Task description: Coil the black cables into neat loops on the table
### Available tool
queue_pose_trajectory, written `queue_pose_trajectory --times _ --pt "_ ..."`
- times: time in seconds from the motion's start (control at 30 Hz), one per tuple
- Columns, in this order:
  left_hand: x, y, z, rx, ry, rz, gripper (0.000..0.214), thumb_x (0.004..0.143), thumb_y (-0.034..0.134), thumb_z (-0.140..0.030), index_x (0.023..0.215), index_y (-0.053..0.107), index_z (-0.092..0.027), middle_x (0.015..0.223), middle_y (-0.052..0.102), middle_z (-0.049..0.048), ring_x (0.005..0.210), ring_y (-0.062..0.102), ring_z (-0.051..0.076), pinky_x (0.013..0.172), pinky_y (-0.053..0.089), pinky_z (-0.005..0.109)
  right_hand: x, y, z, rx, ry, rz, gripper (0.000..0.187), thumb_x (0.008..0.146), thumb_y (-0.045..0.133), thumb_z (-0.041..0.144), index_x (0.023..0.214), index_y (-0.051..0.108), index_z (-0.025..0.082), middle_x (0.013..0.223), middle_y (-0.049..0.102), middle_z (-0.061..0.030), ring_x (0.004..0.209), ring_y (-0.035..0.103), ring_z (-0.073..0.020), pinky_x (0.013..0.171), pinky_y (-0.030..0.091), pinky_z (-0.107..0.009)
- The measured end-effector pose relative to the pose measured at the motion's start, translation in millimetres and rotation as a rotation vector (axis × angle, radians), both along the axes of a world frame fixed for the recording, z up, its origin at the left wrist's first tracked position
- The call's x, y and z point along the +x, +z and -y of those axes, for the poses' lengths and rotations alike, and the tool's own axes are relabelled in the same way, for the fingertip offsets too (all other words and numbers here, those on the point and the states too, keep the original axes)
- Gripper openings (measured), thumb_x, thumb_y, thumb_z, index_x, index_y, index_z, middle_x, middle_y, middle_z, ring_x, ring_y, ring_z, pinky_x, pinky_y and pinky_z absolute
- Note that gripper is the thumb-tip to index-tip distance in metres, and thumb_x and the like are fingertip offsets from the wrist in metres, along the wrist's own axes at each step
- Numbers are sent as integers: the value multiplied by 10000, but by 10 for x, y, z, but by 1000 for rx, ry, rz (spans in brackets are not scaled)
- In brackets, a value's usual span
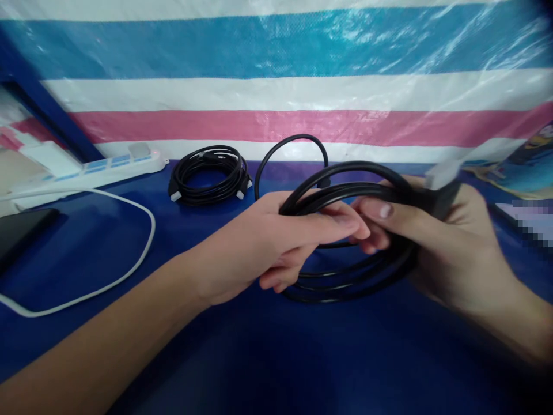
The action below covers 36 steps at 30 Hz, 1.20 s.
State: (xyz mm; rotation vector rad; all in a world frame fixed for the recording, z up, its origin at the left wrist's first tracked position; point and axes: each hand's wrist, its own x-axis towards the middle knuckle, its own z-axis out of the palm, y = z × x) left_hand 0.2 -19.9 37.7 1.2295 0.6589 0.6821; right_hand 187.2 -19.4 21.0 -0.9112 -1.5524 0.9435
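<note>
A black cable [363,172] hangs in loose loops between my two hands, above the blue table. My left hand [280,236] is closed on the left side of the loops, with the thumb and fingers pinched together. The right side of the coil is gripped by my right hand [440,236], its thumb lying over the strands. A black plug with a pale, blurred cap [443,173] sticks up at that hand. One free length of the cable arcs behind my left hand, with a dark end [324,181] near the table. Parts of the loops are hidden by my fingers.
A coiled black cable [207,202] with capped plugs lies at the back of the blue table [242,357]. On the left are a white power strip [129,164], a white cord [147,248] and a dark flat object [26,230]. Striped sheeting [276,52] stands behind.
</note>
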Motion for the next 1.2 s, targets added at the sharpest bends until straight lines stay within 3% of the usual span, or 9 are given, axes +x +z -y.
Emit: queue_pose_trajectory --times 0.1,0.27,0.4,0.53,0.7,0.8,0.87,1.0,1.2 --pt "28 -57 -11 49 66 43 60 816 617 -247 791 645 -199 397 329 -91 360 388 40 461 414 164 -54 2 -2 32 -152 -148 222 781 710 217 588 612 163 386 370 68 328 316 -61 362 288 -235" --pt "149 -176 -6 16 203 177 59 869 563 -206 868 622 -203 413 332 -101 414 450 34 660 521 211 -121 46 -16 -205 -178 -367 189 824 652 237 651 623 165 384 245 85 305 207 -35 332 245 -207" --pt "159 -150 -45 -127 489 263 127 934 444 -217 927 570 -212 436 256 -105 314 192 20 334 263 118 -130 21 8 -410 27 -372 186 820 659 347 743 657 177 446 404 47 432 474 -87 488 454 -216" --pt "106 -91 -120 -204 711 362 150 956 380 -227 973 530 -226 520 323 -85 313 169 15 289 183 121 -162 -55 61 -457 212 -365 126 768 710 213 889 683 190 792 672 -10 780 636 -117 725 495 -182" --pt "138 -169 -111 -289 621 373 138 948 379 -220 912 511 -197 514 298 -86 331 249 17 352 354 120 -212 -97 88 -433 329 -315 154 875 632 252 753 656 161 793 662 -34 904 644 -158 824 496 -217" --pt "168 -234 -84 -245 513 310 77 901 462 -167 892 536 -185 521 389 -72 415 429 37 507 501 173 -190 -42 53 -495 200 -410 291 937 537 284 685 618 166 472 403 32 564 563 -106 686 529 -221" --pt "165 -244 -84 -185 486 251 48 856 521 -133 858 557 -166 533 430 -60 480 499 53 581 534 197 -143 8 18 -554 178 -477 239 934 524 252 729 628 185 423 224 73 359 325 -64 478 480 -194" --pt "123 -207 -98 -48 511 141 50 791 574 -96 771 563 -141 526 427 -62 403 404 32 483 486 187 -35 62 -36 -683 308 -401 139 879 571 196 778 667 201 433 216 76 332 140 -39 307 243 -150" --pt "67 -210 -86 -70 314 45 84 793 612 -153 860 585 -195 452 300 -110 309 288 15 358 318 153 61 31 -115 -821 268 -222 98 806 625 176 709 639 181 411 243 78 340 154 -37 326 215 -165"
